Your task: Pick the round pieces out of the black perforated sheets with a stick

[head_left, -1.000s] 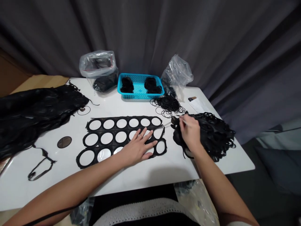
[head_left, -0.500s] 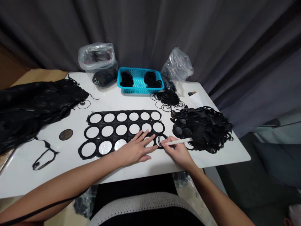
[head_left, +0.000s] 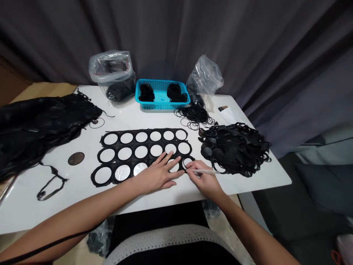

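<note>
My left hand (head_left: 158,176) lies flat with its fingers spread over the lower row of a black sheet (head_left: 134,144) with rows of white circles ringed in black. Whether the circles are holes or white discs, I cannot tell. In a pen-like grip, my right hand (head_left: 203,181) holds a slim white stick (head_left: 206,171). Its working end is hidden by the fingers, at the last circle of the lower row on the right. A thin black ring (head_left: 185,161) lies around that circle. Right of this hand is a heap of black sheet scraps and discs (head_left: 234,149).
Behind the sheet stand a blue basket (head_left: 161,106) with black bundles, two clear plastic bags (head_left: 111,75) (head_left: 205,75) and a pile of thin black rings (head_left: 194,113). Black sheets (head_left: 41,125) cover the table's left side, near a loose dark disc (head_left: 76,158) and a scrap loop (head_left: 52,184).
The stick in my right hand has tilted lower, and its tip has shifted along the rightmost circle of the lower row. My left hand stays in place. The whole view has shifted slightly.
</note>
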Available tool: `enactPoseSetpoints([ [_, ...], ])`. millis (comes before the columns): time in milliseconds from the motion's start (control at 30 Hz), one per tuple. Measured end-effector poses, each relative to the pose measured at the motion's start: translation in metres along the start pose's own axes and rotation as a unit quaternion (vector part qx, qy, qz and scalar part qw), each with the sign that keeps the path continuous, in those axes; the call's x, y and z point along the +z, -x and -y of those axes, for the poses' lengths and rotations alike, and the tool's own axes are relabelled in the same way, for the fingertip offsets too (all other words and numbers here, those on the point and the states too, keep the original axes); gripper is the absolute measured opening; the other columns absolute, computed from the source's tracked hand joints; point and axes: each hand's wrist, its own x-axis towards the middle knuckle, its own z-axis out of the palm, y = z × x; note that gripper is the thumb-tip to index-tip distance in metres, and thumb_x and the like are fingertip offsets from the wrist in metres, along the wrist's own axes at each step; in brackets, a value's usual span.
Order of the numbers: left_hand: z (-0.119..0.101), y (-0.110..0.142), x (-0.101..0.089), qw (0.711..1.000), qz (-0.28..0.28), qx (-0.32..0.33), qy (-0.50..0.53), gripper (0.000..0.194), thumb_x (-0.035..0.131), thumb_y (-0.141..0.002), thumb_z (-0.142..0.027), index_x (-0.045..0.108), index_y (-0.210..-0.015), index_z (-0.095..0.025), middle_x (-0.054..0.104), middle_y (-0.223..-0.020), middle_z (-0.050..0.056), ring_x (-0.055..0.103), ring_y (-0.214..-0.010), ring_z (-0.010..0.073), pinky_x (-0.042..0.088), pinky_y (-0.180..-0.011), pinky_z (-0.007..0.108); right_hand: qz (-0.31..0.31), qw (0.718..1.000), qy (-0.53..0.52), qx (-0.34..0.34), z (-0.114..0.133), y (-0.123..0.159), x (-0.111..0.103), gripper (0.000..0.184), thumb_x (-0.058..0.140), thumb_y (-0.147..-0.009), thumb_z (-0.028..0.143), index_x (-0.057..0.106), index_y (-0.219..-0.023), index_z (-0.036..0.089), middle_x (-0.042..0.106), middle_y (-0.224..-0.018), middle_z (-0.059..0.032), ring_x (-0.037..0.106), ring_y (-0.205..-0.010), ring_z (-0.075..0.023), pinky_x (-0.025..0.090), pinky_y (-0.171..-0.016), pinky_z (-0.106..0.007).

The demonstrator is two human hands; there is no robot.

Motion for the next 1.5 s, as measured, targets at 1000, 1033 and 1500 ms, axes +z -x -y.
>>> enactPoseSetpoints([
  [1000,-0.012,0.054,-0.012,0.998,-0.007,-0.054,-0.028,0.051,0.055,-0.099,-0.042,0.047,-0.144,-0.020,0.036,-0.157,0.017,0.031,-0.146,0.0325,0.030,-0.118,0.051,0.056,0.990,-0.112,0.071,0.031,-0.018,0.026,0.013,0.057,-0.092,0.030,0.067,-0.087,0.022,0.070,-0.090,-0.0032,0.062,-0.088,-0.0205,0.045,-0.080,-0.032],
  [1033,-0.012,0.053,-0.012,0.998,-0.007,-0.055,-0.029,0.051,0.056,-0.099,-0.043,0.047,-0.144,-0.020,0.036,-0.157,0.017,0.031,-0.146,0.0327,0.030,-0.118,0.052,0.056,0.990,-0.110,0.068,0.030,-0.017,0.027,0.013,0.057,-0.092,0.029,0.067,-0.088,0.022,0.070,-0.091,-0.0034,0.062,-0.089,-0.0209,0.046,-0.081,-0.033],
  [1500,-0.009,0.055,-0.007,0.998,-0.032,-0.052,0.018,0.049,0.056,-0.099,-0.039,0.047,-0.144,-0.021,0.029,-0.160,0.017,0.027,-0.148,0.0314,0.027,-0.119,0.052,-0.001,0.977,0.143,-0.158,0.034,0.003,0.045,0.013,0.051,-0.097,0.015,0.062,-0.092,0.021,0.072,-0.106,-0.0084,0.062,-0.098,-0.0252,0.043,-0.086,-0.041],
])
